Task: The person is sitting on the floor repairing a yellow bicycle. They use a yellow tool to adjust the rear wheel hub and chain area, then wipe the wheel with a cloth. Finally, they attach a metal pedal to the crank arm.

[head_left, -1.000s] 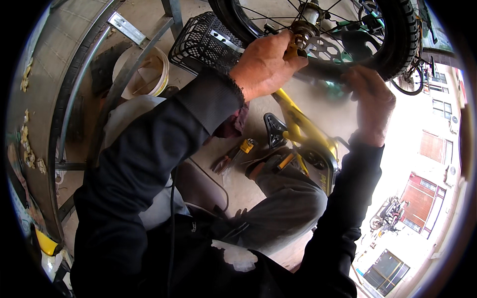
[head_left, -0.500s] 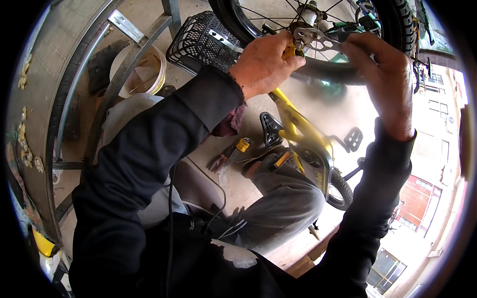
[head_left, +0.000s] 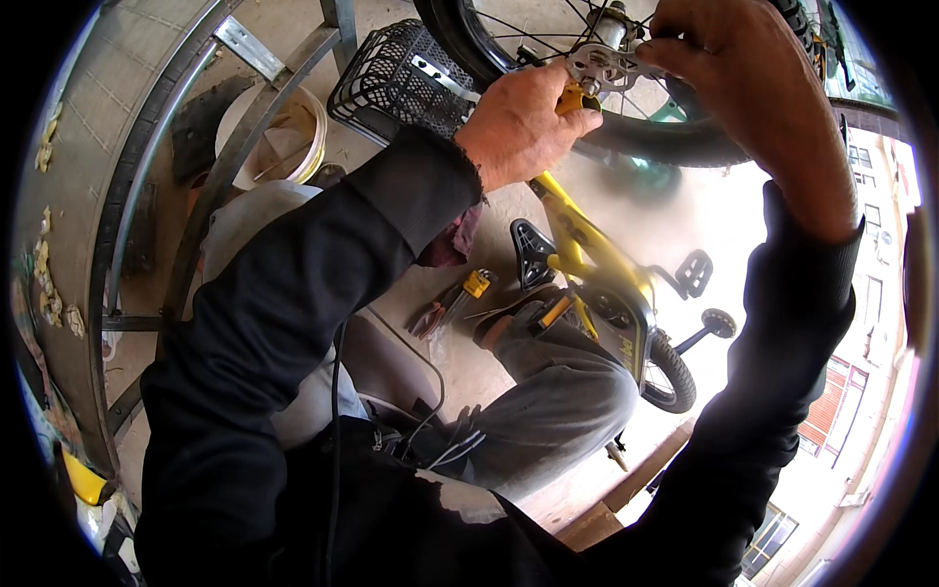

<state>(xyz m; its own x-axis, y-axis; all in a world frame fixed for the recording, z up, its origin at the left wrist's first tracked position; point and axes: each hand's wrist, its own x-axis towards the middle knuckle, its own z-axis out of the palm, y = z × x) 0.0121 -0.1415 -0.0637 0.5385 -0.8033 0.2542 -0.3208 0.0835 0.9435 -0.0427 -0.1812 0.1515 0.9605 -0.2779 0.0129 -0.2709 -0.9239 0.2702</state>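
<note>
At the top of the view, my left hand [head_left: 523, 125] is closed around the yellow fork end [head_left: 577, 98] of a small bicycle, beside the wheel hub [head_left: 608, 31]. A flat silver wrench [head_left: 599, 68] with cut-out holes lies over the axle end there. My right hand [head_left: 748, 73] pinches the wrench's outer end between thumb and fingers. The spoked wheel [head_left: 670, 142] with its black tyre stands behind both hands. Below them, the yellow bicycle frame [head_left: 577, 230] runs down toward my knee. My left fingertips are partly hidden behind the fork end.
A black mesh basket [head_left: 377, 83] lies left of the wheel. Beyond a metal rack [head_left: 201, 186] stands a white bucket [head_left: 298, 117]. Pliers and a yellow-ended tool [head_left: 476, 284] rest on the floor near my foot. A pedal [head_left: 695, 274] and a second wheel [head_left: 672, 377] are at right.
My right hand has moved upward, and the wrench's outer end has swung up with it around the axle. My left hand stays in nearly the same place on the fork end.
</note>
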